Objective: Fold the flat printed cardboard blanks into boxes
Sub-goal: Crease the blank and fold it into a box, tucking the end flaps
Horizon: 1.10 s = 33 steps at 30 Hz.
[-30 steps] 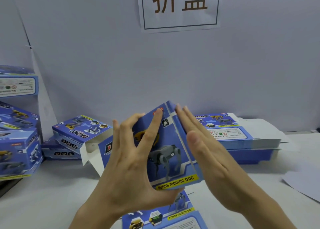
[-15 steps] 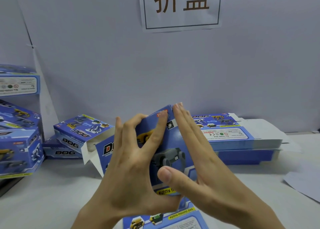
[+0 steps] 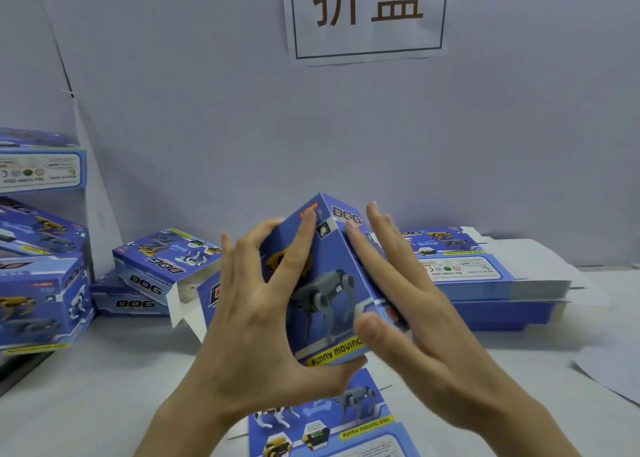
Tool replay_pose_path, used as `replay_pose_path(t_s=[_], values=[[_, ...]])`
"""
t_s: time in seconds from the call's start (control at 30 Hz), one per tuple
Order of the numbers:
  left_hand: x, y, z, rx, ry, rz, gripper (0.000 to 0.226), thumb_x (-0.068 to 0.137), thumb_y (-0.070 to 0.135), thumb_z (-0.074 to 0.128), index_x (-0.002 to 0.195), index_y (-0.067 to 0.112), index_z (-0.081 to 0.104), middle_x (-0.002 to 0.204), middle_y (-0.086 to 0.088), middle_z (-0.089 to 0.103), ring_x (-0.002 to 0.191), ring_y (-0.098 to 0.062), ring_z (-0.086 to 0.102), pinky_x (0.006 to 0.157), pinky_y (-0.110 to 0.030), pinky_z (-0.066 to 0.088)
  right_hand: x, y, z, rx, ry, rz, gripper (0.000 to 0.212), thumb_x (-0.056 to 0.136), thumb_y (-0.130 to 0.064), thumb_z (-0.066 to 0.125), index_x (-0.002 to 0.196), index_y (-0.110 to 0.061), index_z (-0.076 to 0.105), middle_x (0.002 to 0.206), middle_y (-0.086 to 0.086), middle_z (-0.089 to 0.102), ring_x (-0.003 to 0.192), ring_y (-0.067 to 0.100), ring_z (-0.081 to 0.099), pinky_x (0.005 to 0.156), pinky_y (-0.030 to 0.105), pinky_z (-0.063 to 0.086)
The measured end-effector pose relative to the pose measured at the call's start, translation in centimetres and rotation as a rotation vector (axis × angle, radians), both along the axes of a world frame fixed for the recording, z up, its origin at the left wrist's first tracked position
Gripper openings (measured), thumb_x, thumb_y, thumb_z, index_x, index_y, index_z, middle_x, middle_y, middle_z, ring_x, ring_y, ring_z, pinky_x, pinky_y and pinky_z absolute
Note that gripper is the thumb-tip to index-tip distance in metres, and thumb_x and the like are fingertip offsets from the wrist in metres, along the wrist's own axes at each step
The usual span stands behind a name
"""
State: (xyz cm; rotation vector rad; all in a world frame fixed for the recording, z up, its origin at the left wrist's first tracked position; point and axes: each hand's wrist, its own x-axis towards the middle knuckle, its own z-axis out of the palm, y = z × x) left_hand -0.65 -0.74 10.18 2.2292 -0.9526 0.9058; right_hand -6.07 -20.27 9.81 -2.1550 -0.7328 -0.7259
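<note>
A blue printed box blank (image 3: 325, 283), showing a grey robot dog and "FUNNY MOVING", stands partly squared up above the table centre. My left hand (image 3: 256, 328) grips it, with spread fingers on the front face and the thumb under the bottom edge. My right hand (image 3: 408, 314) presses flat against its right side face with straight fingers. White end flaps (image 3: 187, 304) stick out at the left end. Another flat blank (image 3: 329, 425) lies on the table under my wrists.
A stack of flat blanks (image 3: 485, 280) lies at the right rear. Folded boxes (image 3: 162, 266) sit left of centre, and more (image 3: 38, 266) are piled at the far left. A paper sign (image 3: 367, 13) hangs on the wall. A white sheet (image 3: 609, 370) lies at the right edge.
The blank has opened from nearly flat into a squarer form, and a side face with "DOG" now shows. My right hand shifted onto that side face; my left hand kept its hold.
</note>
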Motion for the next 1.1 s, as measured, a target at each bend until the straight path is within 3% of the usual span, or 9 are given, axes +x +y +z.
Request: replay_pose_path(t_s=[0.27, 0.5, 0.6, 0.67, 0.73, 0.8, 0.9, 1.03, 1.1], values=[[0.6, 1.0, 0.1, 0.054, -0.055, -0.026, 0.123, 0.049, 0.065, 0.070, 0.154, 0.028, 0.018, 0.142, 0.000, 0.025, 0.133, -0.024, 0.034, 0.111, -0.067, 0.020, 0.5, 2.4, 0.0, 0.167, 0.169, 0.102, 0.063, 0.084, -0.064, 0.044, 0.139, -0.065, 0.014, 0.155, -0.034, 0.001, 0.140, -0.016, 0.005, 0.111, 0.010, 0.020], [1.6, 0.7, -0.8, 0.190, -0.153, 0.000, 0.106, 0.066, 0.076, 0.058, 0.152, 0.027, 0.019, 0.160, -0.011, 0.007, 0.150, -0.029, 0.001, 0.117, -0.059, -0.004, 1.8, 1.6, 0.0, 0.462, 0.131, 0.013, 0.073, 0.079, -0.033, 0.066, 0.136, -0.063, 0.031, 0.137, -0.010, 0.053, 0.125, 0.013, 0.052, 0.104, 0.045, 0.044], [2.0, 0.2, -1.2, -0.138, 0.265, 0.080, 0.118, 0.051, 0.094, 0.046, 0.147, 0.053, -0.009, 0.157, 0.014, -0.026, 0.146, -0.007, -0.019, 0.116, -0.047, -0.001, 2.5, 1.2, -0.3, 0.647, 0.033, -0.027, 0.071, 0.080, -0.029, 0.064, 0.138, -0.057, 0.035, 0.136, -0.002, 0.053, 0.124, 0.022, 0.054, 0.103, 0.048, 0.044], [2.3, 0.3, -1.0, -0.427, 0.621, 0.080, 0.134, 0.031, 0.102, 0.043, 0.142, 0.057, -0.016, 0.159, 0.018, -0.017, 0.147, -0.005, -0.008, 0.117, -0.046, 0.007, 2.9, 1.0, -0.8, 0.805, 0.018, -0.034, 0.075, 0.077, -0.031, 0.067, 0.137, -0.059, 0.032, 0.132, -0.017, 0.052, 0.121, 0.020, 0.057, 0.096, 0.040, 0.051], [2.7, 0.5, -0.9, -0.710, 0.957, -0.164, 0.146, 0.024, 0.095, 0.059, 0.151, 0.041, 0.013, 0.156, 0.008, 0.030, 0.143, -0.017, 0.026, 0.116, -0.049, 0.021, 3.2, 1.0, -1.3, 0.920, 0.106, 0.024, 0.086, 0.064, -0.034, 0.074, 0.136, -0.059, 0.034, 0.130, -0.017, 0.052, 0.117, 0.022, 0.060, 0.093, 0.039, 0.052], [2.9, 0.6, -0.8, -0.897, 1.144, -0.489, 0.105, 0.036, 0.073, 0.079, 0.129, 0.029, 0.058, 0.125, -0.001, 0.064, 0.119, -0.021, 0.057, 0.103, -0.050, 0.043, 3.5, 1.0, -1.8, 0.896, 0.244, 0.110, 0.092, 0.059, -0.032, 0.073, 0.141, -0.046, 0.036, 0.128, -0.005, 0.058, 0.111, 0.023, 0.064, 0.090, 0.042, 0.053], [3.6, 0.7, -1.2, -0.990, 1.000, -0.526, 0.045, 0.045, 0.043, 0.084, 0.084, 0.021, 0.079, 0.087, -0.003, 0.076, 0.078, -0.016, 0.072, 0.067, -0.029, 0.059, 4.0, 0.4, -1.7, 0.792, 0.395, 0.040, 0.080, 0.063, -0.038, 0.070, 0.137, -0.046, 0.040, 0.119, -0.013, 0.063, 0.103, 0.006, 0.066, 0.090, 0.031, 0.051], [4.3, 1.7, -1.7, -0.486, 0.382, -0.209, 0.067, 0.052, 0.029, 0.095, 0.109, 0.021, 0.061, 0.094, 0.017, 0.070, 0.084, 0.006, 0.064, 0.068, -0.005, 0.046, 4.2, -1.3, -0.5, 0.847, 0.381, -0.042, 0.035, 0.081, -0.047, 0.060, 0.116, -0.044, 0.058, 0.121, -0.016, 0.062, 0.115, 0.000, 0.058, 0.092, 0.028, 0.045], [4.8, 2.0, -2.4, -0.266, 0.161, -0.157, 0.085, 0.054, 0.022, 0.094, 0.118, 0.036, 0.039, 0.107, 0.014, 0.060, 0.095, 0.007, 0.057, 0.073, -0.002, 0.041, 3.6, -1.5, -0.1, 0.807, 0.356, 0.078, 0.043, 0.076, -0.063, 0.058, 0.111, -0.039, 0.065, 0.115, -0.012, 0.068, 0.107, 0.007, 0.064, 0.081, 0.025, 0.049]])
